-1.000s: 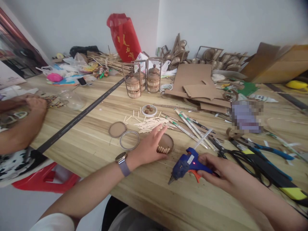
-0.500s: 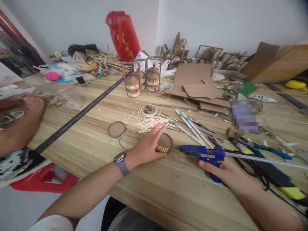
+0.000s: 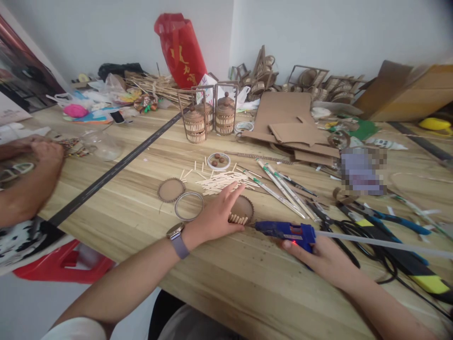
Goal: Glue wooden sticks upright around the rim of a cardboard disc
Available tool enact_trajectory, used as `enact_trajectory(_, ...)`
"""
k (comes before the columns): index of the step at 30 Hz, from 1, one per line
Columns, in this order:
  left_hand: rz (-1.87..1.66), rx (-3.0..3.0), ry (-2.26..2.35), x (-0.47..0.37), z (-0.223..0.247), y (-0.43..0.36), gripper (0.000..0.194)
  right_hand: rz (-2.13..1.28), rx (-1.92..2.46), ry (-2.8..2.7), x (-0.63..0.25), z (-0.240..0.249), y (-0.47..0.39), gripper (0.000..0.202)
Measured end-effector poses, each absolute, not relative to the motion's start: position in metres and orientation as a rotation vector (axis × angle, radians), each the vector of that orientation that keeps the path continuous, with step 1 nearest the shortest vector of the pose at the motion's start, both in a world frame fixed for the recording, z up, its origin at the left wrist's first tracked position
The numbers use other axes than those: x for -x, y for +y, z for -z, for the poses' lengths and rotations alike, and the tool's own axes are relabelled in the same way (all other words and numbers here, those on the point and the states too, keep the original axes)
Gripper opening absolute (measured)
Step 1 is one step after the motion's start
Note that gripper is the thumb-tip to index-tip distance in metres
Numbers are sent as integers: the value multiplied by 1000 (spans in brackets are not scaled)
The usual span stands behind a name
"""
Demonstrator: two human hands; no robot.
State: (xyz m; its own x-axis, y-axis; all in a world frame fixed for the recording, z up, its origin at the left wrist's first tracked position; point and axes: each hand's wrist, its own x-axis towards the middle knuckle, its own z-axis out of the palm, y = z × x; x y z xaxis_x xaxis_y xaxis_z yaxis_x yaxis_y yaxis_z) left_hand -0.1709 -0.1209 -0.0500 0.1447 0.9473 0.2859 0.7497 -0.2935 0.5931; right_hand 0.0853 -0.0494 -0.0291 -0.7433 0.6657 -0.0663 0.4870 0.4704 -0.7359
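My right hand point(image 3: 323, 257) grips a blue hot glue gun point(image 3: 285, 231) with a white glue stick trailing to the right. Its nozzle points left at a round brown cardboard disc point(image 3: 245, 208) that has several short wooden sticks along its front edge. My left hand point(image 3: 217, 215), a watch on its wrist, rests flat on the disc's left side with fingers spread. Behind the disc lies a loose pile of short wooden sticks point(image 3: 222, 182). A second cardboard disc point(image 3: 171, 190) and a grey ring point(image 3: 188, 206) lie to the left.
Another person's arm point(image 3: 26, 182) works at the far left. Two small slatted wooden lanterns point(image 3: 208, 120) stand mid-table beside cardboard sheets point(image 3: 286, 123). Scissors, pliers and a black cable point(image 3: 375, 231) crowd the right. A red bag point(image 3: 180, 49) stands against the wall.
My right hand turned the glue gun from resting upright to lying level, then slid it left until its nozzle reached the disc's edge. My left hand stayed on the disc.
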Motion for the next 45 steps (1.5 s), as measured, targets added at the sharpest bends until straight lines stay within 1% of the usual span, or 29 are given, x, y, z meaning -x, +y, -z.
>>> enact_trajectory(9,-913,-2120,1634,171,52,-120,109,-1044,962,-2515,-81,26,-55,36)
enact_trajectory(45,-867,-2117,1652,171,50,-120,108,-727,968,-2666,-84,31,-61,40)
